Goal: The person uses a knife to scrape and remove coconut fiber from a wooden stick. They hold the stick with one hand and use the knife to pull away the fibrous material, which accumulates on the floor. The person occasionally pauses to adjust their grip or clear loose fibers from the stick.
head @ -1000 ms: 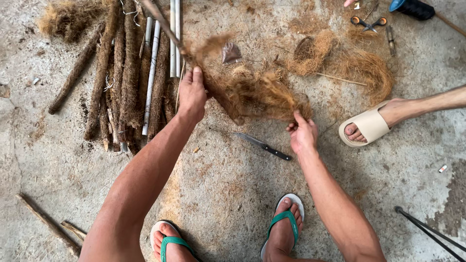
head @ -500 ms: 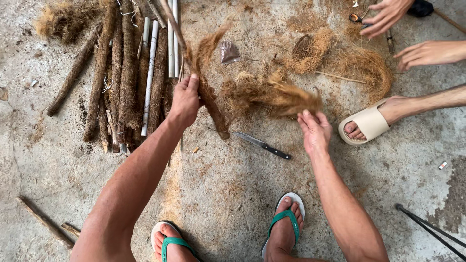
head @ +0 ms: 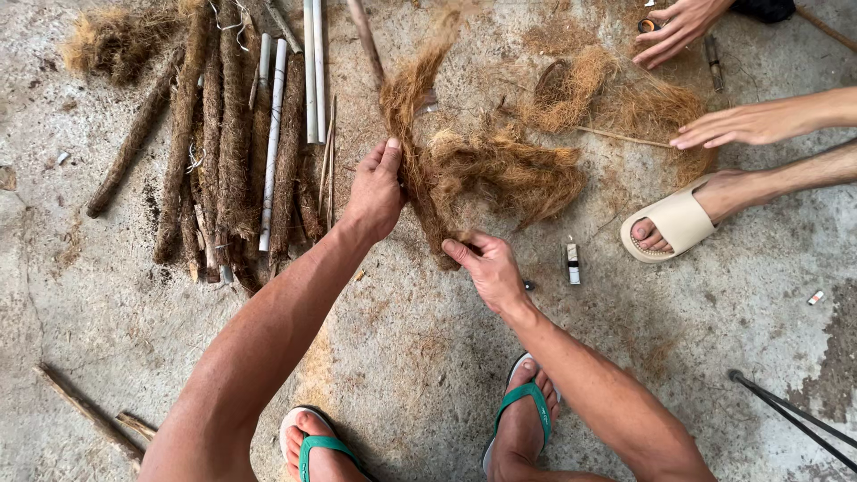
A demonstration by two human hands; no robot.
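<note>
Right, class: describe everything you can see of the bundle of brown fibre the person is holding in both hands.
The fibre bundle is a long, narrow hank of coarse, dry, reddish-brown husk strands, frayed and loose at its top end. It slants down over the concrete floor. The left hand pinches it near the middle, and the right hand grips its lower tip. To one side it merges into a fluffy heap of loose fibre on the ground.

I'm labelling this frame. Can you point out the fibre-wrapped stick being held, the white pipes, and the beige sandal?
fibre-wrapped stick (head: 412, 134): head view, on its fibre-covered middle.
white pipes (head: 312, 80): head view, on the upper pair's midsection.
beige sandal (head: 676, 220): head view, on its wide strap.
</note>
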